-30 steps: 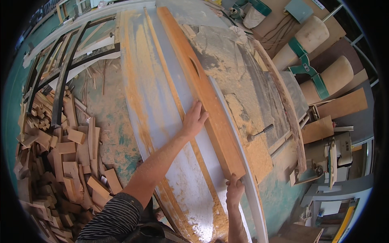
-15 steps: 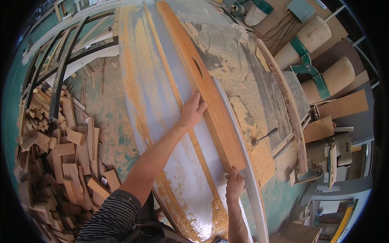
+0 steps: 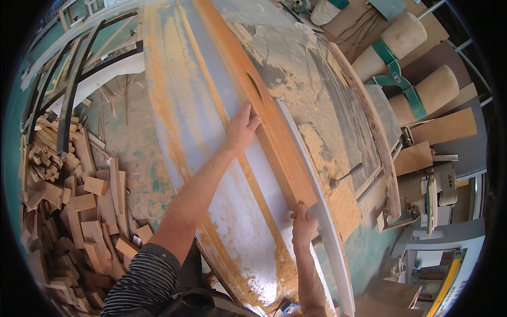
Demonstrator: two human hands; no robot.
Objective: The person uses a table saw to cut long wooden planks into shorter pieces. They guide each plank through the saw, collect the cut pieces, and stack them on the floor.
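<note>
A long, thick orange-brown wooden beam (image 3: 282, 158) lies lengthwise on a sawdust-covered grey machine table (image 3: 195, 105), alongside a pale straight fence (image 3: 317, 198) to its right. Farther along the beam is a dark, narrow curved shape (image 3: 255, 86); whether it is a blade or a gap I cannot tell. My left hand (image 3: 243, 128) rests against the beam's left side, fingers stretched and thumb apart. At the near end my right hand (image 3: 304, 224) is closed on the beam's lower corner, its thumb and forefinger uppermost.
Offcuts (image 3: 95, 211) are heaped on the floor at left, below a dark metal frame (image 3: 79, 79). Right of the fence, a long-handled tool (image 3: 346, 175) lies amid sawdust. Large dust bags with green collars (image 3: 417, 103) stand at far right. A small blue item (image 3: 289, 306) sits near the bottom edge.
The beam has slid a little away from me along the fence, and both hands have moved forward with it. The whole view has shifted slightly.
</note>
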